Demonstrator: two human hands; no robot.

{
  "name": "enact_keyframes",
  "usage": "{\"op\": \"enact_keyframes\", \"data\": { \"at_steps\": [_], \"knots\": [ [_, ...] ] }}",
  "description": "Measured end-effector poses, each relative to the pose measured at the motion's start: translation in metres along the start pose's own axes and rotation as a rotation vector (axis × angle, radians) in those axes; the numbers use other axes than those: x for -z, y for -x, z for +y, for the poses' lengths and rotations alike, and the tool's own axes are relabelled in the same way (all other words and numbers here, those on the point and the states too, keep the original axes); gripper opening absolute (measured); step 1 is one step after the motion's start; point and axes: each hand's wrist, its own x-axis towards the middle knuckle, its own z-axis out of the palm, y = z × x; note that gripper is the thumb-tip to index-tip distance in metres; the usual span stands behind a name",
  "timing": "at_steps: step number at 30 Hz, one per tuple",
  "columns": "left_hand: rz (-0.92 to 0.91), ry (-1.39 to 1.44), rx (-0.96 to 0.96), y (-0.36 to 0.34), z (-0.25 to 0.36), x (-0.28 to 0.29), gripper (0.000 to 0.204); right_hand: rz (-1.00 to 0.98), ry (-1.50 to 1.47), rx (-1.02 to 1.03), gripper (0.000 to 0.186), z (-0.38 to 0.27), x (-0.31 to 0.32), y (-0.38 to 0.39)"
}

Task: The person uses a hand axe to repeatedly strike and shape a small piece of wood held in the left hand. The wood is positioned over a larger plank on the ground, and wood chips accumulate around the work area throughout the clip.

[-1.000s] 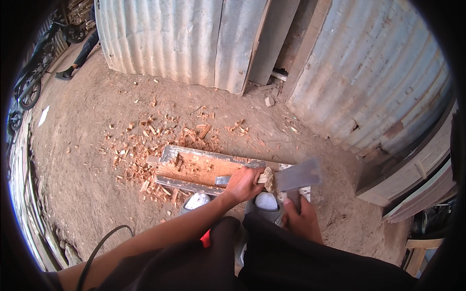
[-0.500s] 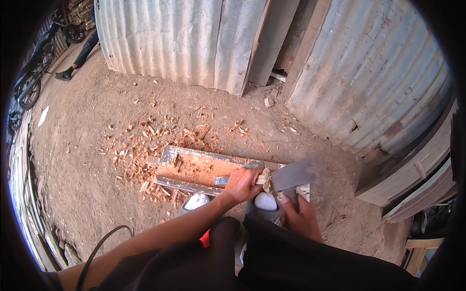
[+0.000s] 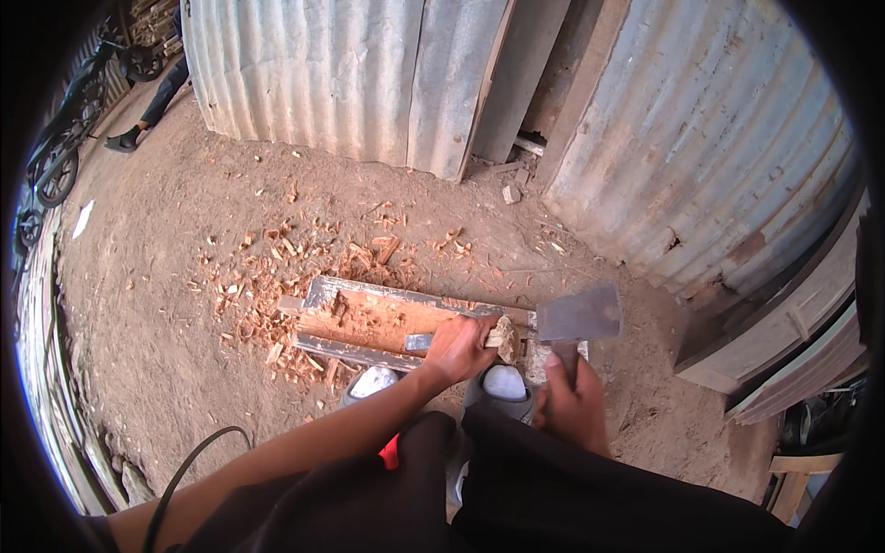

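A hollowed length of wood (image 3: 369, 318) with flaking grey edges lies before my feet, wood shavings in its trough. My left hand (image 3: 458, 350) is closed round a chisel, its flat metal blade (image 3: 418, 342) pointing left into the trough. The chisel's pale, frayed handle end (image 3: 504, 339) sticks out to the right of my fist. My right hand (image 3: 573, 403) grips the dark handle of a hammer-like tool (image 3: 579, 313) with a broad, flat, grey rectangular head. That head is raised to the right of the chisel's handle end, apart from it.
Wood chips (image 3: 267, 318) litter the dirt ground left of and behind the wood. My shoes (image 3: 502, 382) stand at its near side. Corrugated metal sheets (image 3: 304, 74) rise beyond. Planks (image 3: 751, 355) lie at right. A motorcycle (image 3: 60, 166) and a person's leg (image 3: 152, 106) show far left.
The hammer-like tool has swung rightward and up, away from the chisel's handle end, its head turning more level. My left hand and the chisel have barely moved.
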Motion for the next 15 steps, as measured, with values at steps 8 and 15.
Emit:
{"op": "enact_keyframes", "data": {
  "at_steps": [8, 15],
  "knots": [
    [-0.079, -0.043, 0.003, 0.000, -0.001, 0.000, 0.026, 0.089, -0.111, 0.001, 0.028, 0.006, 0.006, -0.008],
    [-0.079, -0.076, -0.011, 0.001, 0.001, 0.003, 0.035, -0.061, -0.086, -0.104, 0.026, -0.005, 0.010, -0.005]
  ]
}}
